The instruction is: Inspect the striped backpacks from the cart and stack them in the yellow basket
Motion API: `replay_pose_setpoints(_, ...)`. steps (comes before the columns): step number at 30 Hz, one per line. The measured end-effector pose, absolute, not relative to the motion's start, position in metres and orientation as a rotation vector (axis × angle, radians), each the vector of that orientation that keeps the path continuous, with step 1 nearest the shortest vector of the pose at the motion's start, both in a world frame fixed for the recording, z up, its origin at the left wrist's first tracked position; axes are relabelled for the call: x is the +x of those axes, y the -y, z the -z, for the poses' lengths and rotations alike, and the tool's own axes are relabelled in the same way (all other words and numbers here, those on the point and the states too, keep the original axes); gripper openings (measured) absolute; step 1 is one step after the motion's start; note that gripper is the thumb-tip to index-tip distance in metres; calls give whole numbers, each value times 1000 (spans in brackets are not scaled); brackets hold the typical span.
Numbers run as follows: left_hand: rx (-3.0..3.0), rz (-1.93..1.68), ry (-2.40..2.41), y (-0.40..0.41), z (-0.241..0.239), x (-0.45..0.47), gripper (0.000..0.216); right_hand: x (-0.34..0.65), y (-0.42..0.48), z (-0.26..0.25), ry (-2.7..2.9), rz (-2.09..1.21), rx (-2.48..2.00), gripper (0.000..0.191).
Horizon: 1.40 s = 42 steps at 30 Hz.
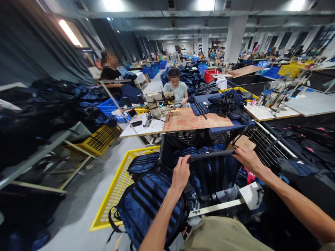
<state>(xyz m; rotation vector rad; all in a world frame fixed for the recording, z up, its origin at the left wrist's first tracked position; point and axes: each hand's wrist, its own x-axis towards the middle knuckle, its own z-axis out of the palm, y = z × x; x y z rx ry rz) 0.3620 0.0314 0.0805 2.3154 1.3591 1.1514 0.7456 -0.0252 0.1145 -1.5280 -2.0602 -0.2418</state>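
Both hands hold up a dark blue and black bag panel (213, 172) by its black top edge, and it hangs down in front of me. My left hand (181, 174) has its fingers closed round the left end of that edge. At the opposite end, my right hand (248, 161) grips with fingers bent over the edge. Below and left of my left hand lies a blue-black patterned backpack (149, 204) with black straps. Another blue patterned bag piece (143, 162) lies behind it in a yellow crate (104, 209).
A white metal bar (217, 208) runs in front of my body. Beyond the panel stands a sewing table (199, 120) with a machine (159, 101) and a seated person (178, 90). Another person (111, 73) is at left. Dark bags (26, 129) are piled on the left rack.
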Motion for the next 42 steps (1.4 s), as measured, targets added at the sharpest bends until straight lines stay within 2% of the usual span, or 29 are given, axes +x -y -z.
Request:
replay_pose_setpoints(3, 2478, -1216, -1441, -41, -92, 354, 35, 743, 35, -120, 2126, 139, -1547, 55)
replay_pose_setpoints(8, 2679, -1155, -1297, -10, -97, 387, 41, 704, 46, -123, 2083, 102, -1570, 39)
replay_pose_setpoints(11, 2706, -1011, -1063, 13, -98, 416, 44, 672, 52, -118, 2244, -47, -1335, 58)
replay_pose_setpoints(14, 2499, -968, -998, 16, -109, 417, 32, 667, 57, -116, 2180, -178, -1317, 65)
replay_pose_setpoints(17, 2140, -875, -1066, 8, -124, 384, 17, 697, 53, -128, 1905, -191, -1469, 50)
replay_pose_setpoints(19, 1905, -735, -1096, 10, -129, 355, 20, 727, 46, -141, 1744, -138, -1542, 38)
replay_pose_setpoints(21, 1720, -581, -1063, 23, -129, 328, 26, 758, 37, -150, 1623, -85, -1593, 35)
replay_pose_setpoints(26, 1427, -410, -903, 65, -114, 301, 36, 802, 27, -144, 1452, -139, -1672, 49)
replay_pose_setpoints(29, 1444, -557, -1053, 58, -105, 298, 39, 799, 29, -141, 1441, -238, -1649, 55)
replay_pose_setpoints(31, 1578, -809, -1272, 38, -99, 291, 37, 789, 33, -146, 1534, -368, -1594, 56)
replay_pose_setpoints(36, 2254, -1407, -1752, -6, -98, 265, 24, 768, 49, -166, 1802, -767, -1536, 54)
replay_pose_setpoints(39, 2755, -1551, -1696, -1, -109, 270, 13, 755, 59, -168, 1872, -767, -1600, 47)
replay_pose_setpoints(42, 3052, -1599, -1239, 21, -125, 299, 29, 720, 68, -153, 2027, -689, -1562, 37)
